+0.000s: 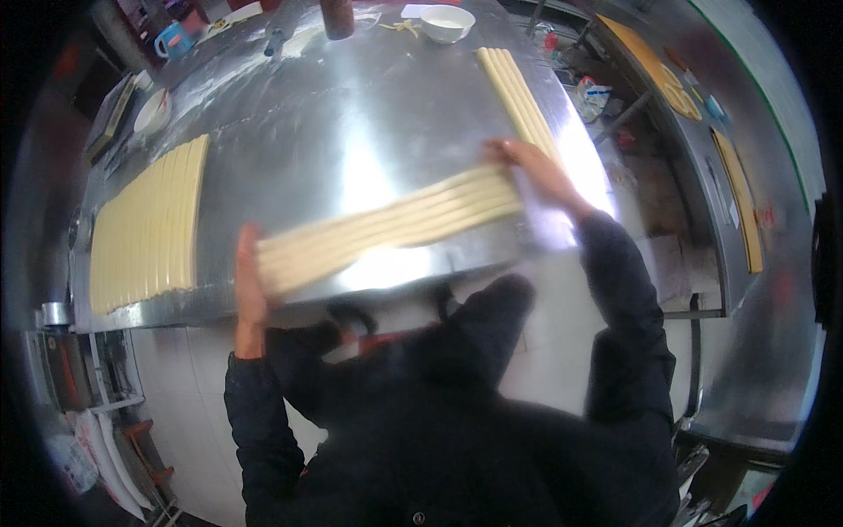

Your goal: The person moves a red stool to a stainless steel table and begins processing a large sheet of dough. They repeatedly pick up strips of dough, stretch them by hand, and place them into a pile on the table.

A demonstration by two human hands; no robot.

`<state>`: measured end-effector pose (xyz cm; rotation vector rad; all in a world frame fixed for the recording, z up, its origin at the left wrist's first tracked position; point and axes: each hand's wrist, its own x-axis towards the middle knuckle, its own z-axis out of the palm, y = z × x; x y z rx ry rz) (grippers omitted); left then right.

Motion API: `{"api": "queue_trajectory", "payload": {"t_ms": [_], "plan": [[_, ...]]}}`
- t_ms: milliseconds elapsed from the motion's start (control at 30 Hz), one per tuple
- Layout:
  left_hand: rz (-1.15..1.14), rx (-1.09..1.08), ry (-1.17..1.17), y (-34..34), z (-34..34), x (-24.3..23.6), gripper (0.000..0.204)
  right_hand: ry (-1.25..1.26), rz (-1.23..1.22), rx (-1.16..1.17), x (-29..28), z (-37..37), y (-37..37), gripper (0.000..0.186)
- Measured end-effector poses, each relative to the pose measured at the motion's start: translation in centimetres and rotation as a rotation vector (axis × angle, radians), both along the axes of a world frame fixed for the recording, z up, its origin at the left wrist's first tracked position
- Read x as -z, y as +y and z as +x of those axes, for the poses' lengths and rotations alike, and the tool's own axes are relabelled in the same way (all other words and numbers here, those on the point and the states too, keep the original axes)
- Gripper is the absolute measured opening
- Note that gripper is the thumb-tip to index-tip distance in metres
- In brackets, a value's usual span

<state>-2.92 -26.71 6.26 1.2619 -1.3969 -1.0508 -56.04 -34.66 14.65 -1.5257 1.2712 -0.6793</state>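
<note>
Several long, pale-yellow dough strips (386, 220) stretch side by side between my two hands, at the front edge of the metal table. My left hand (251, 277) is at their left end and my right hand (537, 174) at the right end, which sits farther from me. Both hands are closed on the strips, though motion blurs them and hides part of the fingers. On the left of the table lies a wide row of similar dough strips (149, 230). A narrower group of dough strips (518, 98) lies beyond my right hand.
At the far side stand a white bowl (448, 24) and a brown cylinder (336, 18), with flour dusted nearby. Another white bowl (154, 111) and a blue jug (174, 41) are far left. A side counter (702, 167) with a wooden board (645, 54) runs along the right.
</note>
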Motion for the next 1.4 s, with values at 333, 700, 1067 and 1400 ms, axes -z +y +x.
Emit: {"api": "queue_trajectory", "payload": {"t_ms": [333, 700, 1067, 1400], "plan": [[-0.039, 0.088, 0.313, 0.1, 0.0, -1.6, 0.112, 0.611, -0.396, -0.196, -0.4, 3.7, 1.2, 0.064], [-0.098, 0.135, 0.319, 0.9, 0.3, -1.7, 0.116, 0.681, -0.741, -0.561, 0.9, 19.3, 4.2, 0.091], [0.035, 0.115, 0.141, 1.4, -1.3, -4.9, 0.090, 0.562, -0.889, -0.538, 3.6, 31.8, 4.4, 0.092], [-0.166, -0.071, -0.139, 1.5, -1.0, -1.6, 0.072, 0.660, -0.586, 0.198, 5.8, 5.2, 1.6, 0.067]]}}
